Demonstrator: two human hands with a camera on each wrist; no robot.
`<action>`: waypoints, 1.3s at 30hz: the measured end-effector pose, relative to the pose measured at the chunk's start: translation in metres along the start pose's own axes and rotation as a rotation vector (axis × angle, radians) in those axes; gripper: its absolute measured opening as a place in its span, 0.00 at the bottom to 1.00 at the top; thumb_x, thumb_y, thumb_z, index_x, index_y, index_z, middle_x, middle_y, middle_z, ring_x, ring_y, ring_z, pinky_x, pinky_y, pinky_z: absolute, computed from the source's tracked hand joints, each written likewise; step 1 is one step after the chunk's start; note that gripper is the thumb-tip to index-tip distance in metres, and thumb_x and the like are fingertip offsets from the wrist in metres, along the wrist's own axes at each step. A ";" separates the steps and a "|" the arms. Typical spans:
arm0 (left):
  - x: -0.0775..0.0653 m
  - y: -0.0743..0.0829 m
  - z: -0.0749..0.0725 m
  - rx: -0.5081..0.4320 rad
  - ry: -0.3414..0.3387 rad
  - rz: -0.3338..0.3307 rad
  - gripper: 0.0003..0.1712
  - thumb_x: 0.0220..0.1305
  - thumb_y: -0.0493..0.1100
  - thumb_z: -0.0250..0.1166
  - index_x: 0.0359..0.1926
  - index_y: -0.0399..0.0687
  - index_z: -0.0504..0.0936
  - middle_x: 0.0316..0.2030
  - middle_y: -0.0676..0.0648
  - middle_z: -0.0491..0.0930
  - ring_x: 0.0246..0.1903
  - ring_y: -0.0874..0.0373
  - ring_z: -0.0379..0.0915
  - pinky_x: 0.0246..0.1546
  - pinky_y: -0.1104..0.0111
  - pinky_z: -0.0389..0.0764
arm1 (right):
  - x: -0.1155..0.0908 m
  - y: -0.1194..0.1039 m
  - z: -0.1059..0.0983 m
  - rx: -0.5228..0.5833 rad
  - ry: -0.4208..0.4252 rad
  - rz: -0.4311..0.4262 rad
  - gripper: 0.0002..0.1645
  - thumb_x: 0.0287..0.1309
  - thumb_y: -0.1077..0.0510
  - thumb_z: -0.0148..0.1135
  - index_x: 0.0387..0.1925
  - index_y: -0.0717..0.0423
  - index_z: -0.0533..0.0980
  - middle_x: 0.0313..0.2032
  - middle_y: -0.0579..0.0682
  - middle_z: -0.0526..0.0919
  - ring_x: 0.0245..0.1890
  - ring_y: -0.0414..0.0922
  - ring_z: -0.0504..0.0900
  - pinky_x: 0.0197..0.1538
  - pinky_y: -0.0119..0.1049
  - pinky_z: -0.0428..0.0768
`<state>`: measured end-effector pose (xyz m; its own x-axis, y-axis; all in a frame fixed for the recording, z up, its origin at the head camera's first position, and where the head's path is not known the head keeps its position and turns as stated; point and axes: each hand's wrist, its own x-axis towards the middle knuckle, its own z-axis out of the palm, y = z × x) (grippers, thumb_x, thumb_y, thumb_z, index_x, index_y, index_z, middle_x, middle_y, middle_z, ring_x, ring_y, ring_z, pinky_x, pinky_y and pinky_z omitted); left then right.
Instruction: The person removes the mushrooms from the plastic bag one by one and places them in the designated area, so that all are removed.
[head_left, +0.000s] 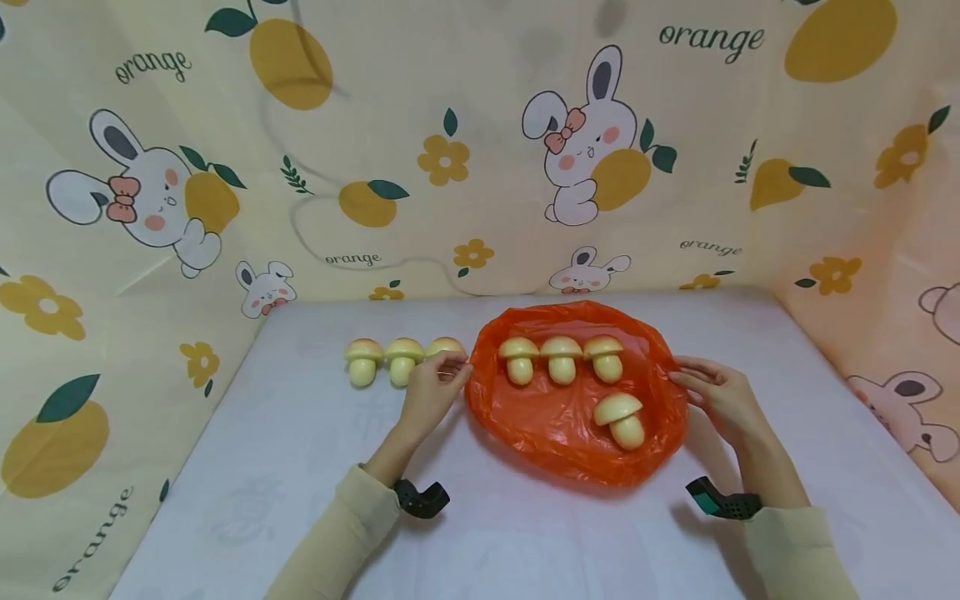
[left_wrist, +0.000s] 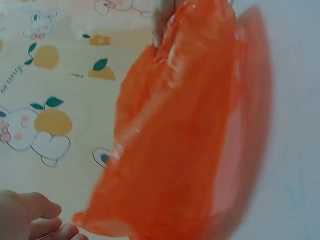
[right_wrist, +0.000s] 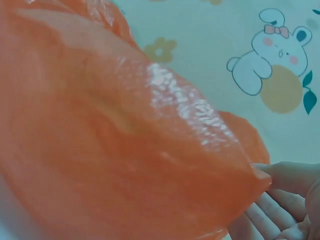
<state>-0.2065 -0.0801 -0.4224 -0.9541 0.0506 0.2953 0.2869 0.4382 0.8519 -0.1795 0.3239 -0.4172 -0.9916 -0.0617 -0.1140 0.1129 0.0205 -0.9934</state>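
Observation:
An orange plastic bag (head_left: 540,408) lies spread on the table with its mouth wide. Several yellow toy mushrooms sit in it, three in a row (head_left: 561,358) and one tilted mushroom (head_left: 621,421) lower right. My right hand (head_left: 716,396) pinches the bag's right rim between thumb and fingers. At the left rim, my left hand (head_left: 435,392) has its fingertips close beside the plastic; in the left wrist view a small gap shows between thumb (left_wrist: 47,206) and bag corner. Three more toy mushrooms (head_left: 362,362) stand left of the bag, the nearest partly hidden by my left hand.
The white table (head_left: 247,467) runs back to a cloth wall (head_left: 480,75) printed with rabbits and oranges, which also closes both sides. A black wrist device (head_left: 423,500) sits at my left cuff and another device (head_left: 723,500) at my right.

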 end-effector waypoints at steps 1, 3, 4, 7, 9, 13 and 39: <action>-0.001 0.003 -0.001 0.010 0.002 0.012 0.10 0.60 0.37 0.66 0.42 0.36 0.83 0.36 0.39 0.86 0.37 0.49 0.83 0.39 0.65 0.86 | -0.002 0.000 -0.001 -0.005 0.002 -0.005 0.12 0.63 0.56 0.60 0.47 0.39 0.80 0.36 0.26 0.86 0.38 0.25 0.83 0.40 0.19 0.83; -0.004 0.010 -0.002 0.020 0.000 0.042 0.10 0.61 0.37 0.65 0.42 0.36 0.83 0.37 0.39 0.86 0.38 0.50 0.83 0.41 0.63 0.86 | -0.005 0.000 -0.003 -0.018 0.009 -0.011 0.12 0.64 0.56 0.60 0.47 0.39 0.80 0.36 0.26 0.86 0.38 0.25 0.83 0.40 0.19 0.83; -0.005 0.013 -0.002 0.029 -0.002 0.059 0.10 0.61 0.37 0.65 0.43 0.36 0.83 0.37 0.40 0.86 0.38 0.50 0.83 0.41 0.63 0.86 | -0.006 0.000 -0.005 -0.026 0.016 -0.013 0.12 0.63 0.57 0.60 0.47 0.40 0.80 0.36 0.26 0.86 0.38 0.25 0.83 0.39 0.19 0.83; -0.009 0.024 0.000 0.031 -0.026 0.112 0.10 0.61 0.36 0.64 0.43 0.35 0.83 0.37 0.40 0.86 0.38 0.51 0.82 0.43 0.63 0.86 | -0.009 0.001 -0.008 -0.050 0.035 -0.013 0.12 0.63 0.57 0.61 0.47 0.39 0.80 0.35 0.26 0.86 0.37 0.25 0.84 0.38 0.19 0.83; -0.012 0.032 0.004 0.010 -0.059 0.127 0.10 0.61 0.35 0.64 0.43 0.35 0.83 0.37 0.40 0.86 0.38 0.51 0.82 0.43 0.62 0.85 | -0.010 0.002 -0.010 -0.044 0.043 -0.015 0.12 0.62 0.57 0.61 0.46 0.39 0.81 0.35 0.26 0.86 0.36 0.25 0.84 0.38 0.19 0.83; -0.017 0.042 0.016 -0.032 -0.125 0.141 0.10 0.61 0.35 0.65 0.43 0.34 0.82 0.38 0.39 0.86 0.39 0.49 0.82 0.43 0.62 0.86 | -0.008 0.002 -0.010 -0.020 0.056 -0.029 0.11 0.63 0.58 0.60 0.44 0.40 0.81 0.34 0.27 0.86 0.35 0.26 0.84 0.37 0.19 0.83; -0.024 0.073 0.095 0.030 -0.427 0.153 0.13 0.63 0.41 0.64 0.48 0.42 0.82 0.44 0.46 0.86 0.46 0.58 0.82 0.52 0.73 0.82 | -0.002 0.004 -0.009 -0.069 0.102 -0.105 0.12 0.63 0.58 0.59 0.46 0.43 0.81 0.34 0.24 0.85 0.34 0.25 0.84 0.36 0.17 0.82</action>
<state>-0.1707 0.0363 -0.4084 -0.8529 0.4795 0.2065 0.4306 0.4224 0.7976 -0.1773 0.3332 -0.4206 -0.9994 0.0343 -0.0045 0.0075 0.0884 -0.9961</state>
